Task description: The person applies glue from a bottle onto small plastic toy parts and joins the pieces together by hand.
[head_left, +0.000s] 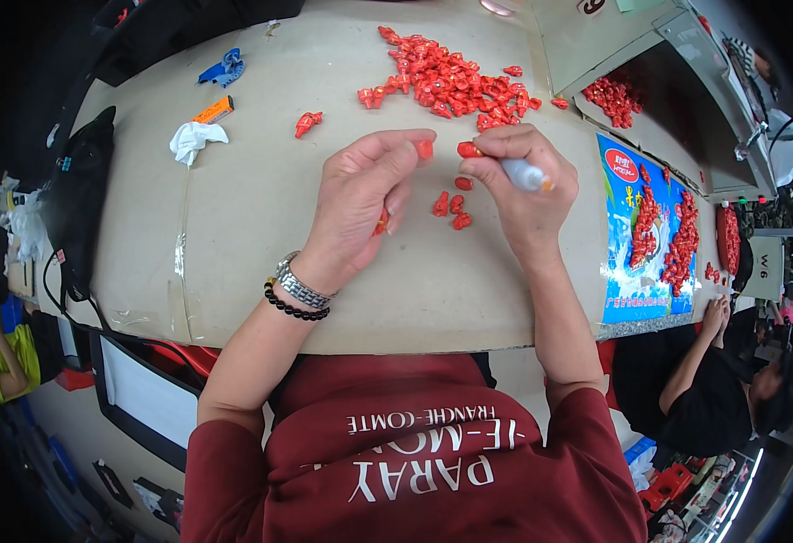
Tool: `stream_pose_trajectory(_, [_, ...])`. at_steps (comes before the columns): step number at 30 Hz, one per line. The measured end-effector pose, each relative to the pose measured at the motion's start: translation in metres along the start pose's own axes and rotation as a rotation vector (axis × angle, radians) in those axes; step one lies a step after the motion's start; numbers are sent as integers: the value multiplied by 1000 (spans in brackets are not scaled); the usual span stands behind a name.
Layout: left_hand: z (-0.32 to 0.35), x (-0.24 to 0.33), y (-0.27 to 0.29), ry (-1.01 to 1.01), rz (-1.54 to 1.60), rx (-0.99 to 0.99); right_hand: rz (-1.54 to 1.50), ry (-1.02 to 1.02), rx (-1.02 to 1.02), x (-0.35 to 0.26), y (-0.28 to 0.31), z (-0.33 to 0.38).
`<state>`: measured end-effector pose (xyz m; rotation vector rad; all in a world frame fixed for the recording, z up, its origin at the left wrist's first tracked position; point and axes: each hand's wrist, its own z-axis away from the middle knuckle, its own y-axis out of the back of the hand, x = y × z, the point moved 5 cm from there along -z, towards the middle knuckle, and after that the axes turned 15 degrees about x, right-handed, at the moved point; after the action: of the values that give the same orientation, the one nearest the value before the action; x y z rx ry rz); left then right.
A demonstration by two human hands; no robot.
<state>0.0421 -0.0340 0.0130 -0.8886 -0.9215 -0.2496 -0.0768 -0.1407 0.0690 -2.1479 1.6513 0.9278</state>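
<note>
A small red piece (424, 148) is being pinched in left hand (360, 204) grip; a marker (525, 174), long axis pointing left, is being held in right hand (527, 185) grip.

Left hand (360, 204) pinches a small red piece (424, 149) at fingertips, another red bit tucked under the palm. Right hand (525, 181) grips a white marker (525, 175), tip near a second red piece (469, 150). Few loose red pieces (451, 204) btwn hands on cardboard-covered table (261, 208). Big red pile (451, 81) beyond. White tissue (195, 138), orange lighter (213, 110), blue clip (223, 69) far left.
</note>
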Motion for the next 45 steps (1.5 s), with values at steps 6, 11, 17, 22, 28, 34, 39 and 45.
stream_pose_trajectory(6, [3,1,-1,-177,-198,34,25,327,-34,-12,-5,4])
stream_pose_trajectory(11, [6,3,-5,-268,-210,-13,39,347,-50,-13,-6,8])
stream_pose_trajectory(17, [8,7,-5,-362,-307,-22,24,357,-68,-17,-7,10])
stream_pose_trajectory(22, [10,11,-7,-508,-423,-43,-3,372,-71,-17,-6,10])
stream_pose_trajectory(28, [12,18,-9,-620,-481,-101,-55,324,-93,-18,-9,13])
stream_pose_trajectory(34, [11,14,-9,-636,-448,-105,-45,336,-96,-17,-9,15])
stream_pose_trajectory(39, [13,19,-11,-623,-437,-54,-43,341,25,-22,-8,8])
stream_pose_trajectory(45, [10,21,-6,-541,-375,57,-28,-73,29,-15,-8,9])
